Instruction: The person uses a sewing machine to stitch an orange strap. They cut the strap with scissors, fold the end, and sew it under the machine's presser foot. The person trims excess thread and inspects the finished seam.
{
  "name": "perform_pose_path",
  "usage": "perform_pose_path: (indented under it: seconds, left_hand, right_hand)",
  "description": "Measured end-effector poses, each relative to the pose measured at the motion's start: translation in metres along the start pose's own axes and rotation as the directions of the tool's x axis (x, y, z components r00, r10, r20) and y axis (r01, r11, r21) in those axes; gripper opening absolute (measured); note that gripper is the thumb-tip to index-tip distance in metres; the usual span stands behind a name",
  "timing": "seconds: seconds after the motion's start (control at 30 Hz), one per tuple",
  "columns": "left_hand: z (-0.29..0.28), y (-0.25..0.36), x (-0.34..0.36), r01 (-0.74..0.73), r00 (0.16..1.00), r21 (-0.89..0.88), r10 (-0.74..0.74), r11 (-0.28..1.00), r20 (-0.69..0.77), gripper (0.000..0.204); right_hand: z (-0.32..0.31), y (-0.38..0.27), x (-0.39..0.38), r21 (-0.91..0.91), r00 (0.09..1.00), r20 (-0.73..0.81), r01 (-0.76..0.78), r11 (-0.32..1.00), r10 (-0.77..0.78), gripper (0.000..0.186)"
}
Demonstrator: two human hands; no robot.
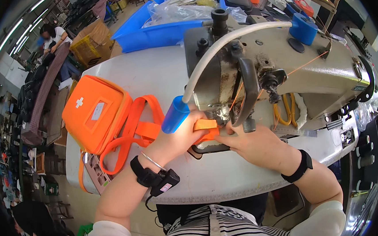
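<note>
My left hand [182, 135] is closed on an orange webbing strap [205, 124], which is folded beside the needle area of a sewing machine [221, 71]. From the other side my right hand [254, 145] pinches the strap's edge with its fingertips, close under the presser foot; the machine head partly hides these fingers. Orange thread runs down toward the needle. The strap trails left in loops to an orange zipped case [93, 114] with a white cross, lying on the table's left side. A blue-headed lamp [175, 114] on a white bendable neck hangs just above my left hand.
Yellow-handled scissors [291, 110] lie under the machine arm. A blue bin [151, 35] with plastic bags stands behind the table [176, 181]. A blue thread spool [303, 28] sits atop the machine. Cardboard boxes [91, 43] and a person [56, 42] are farther back left.
</note>
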State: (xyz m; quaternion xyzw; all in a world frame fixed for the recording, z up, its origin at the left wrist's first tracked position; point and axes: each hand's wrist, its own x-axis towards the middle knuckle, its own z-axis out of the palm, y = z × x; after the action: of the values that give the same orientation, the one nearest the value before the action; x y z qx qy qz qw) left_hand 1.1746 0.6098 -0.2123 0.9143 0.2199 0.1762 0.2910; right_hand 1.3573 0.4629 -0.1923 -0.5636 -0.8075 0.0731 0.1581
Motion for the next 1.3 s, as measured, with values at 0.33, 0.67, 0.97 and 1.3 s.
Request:
perform_pose_path:
  seconds: [0.33,0.67,0.97,1.3]
  left_hand:
    - [-0.006,0.026,-0.018,-0.261,0.965,0.105,0.26,0.96,0.018,0.036]
    - [0.001,0.017,-0.014,-0.189,0.978,0.021,0.187,0.982,0.09,0.031]
    - [0.003,0.009,-0.015,-0.239,0.971,0.016,0.239,0.971,0.006,0.026]
    - [0.006,0.005,-0.015,-0.219,0.976,-0.007,0.219,0.976,-0.01,0.028]
  right_hand:
    - [0.006,0.008,-0.001,0.174,0.996,0.072,-0.062,0.983,0.05,0.028]
    - [0.01,0.014,-0.001,0.146,1.0,0.029,-0.009,0.989,0.005,0.025]
    - [-0.003,0.012,-0.002,0.022,0.995,0.075,-0.066,0.998,0.064,0.025]
    - [-0.001,0.009,-0.003,-0.1,0.999,0.042,-0.008,0.995,0.012,0.046]
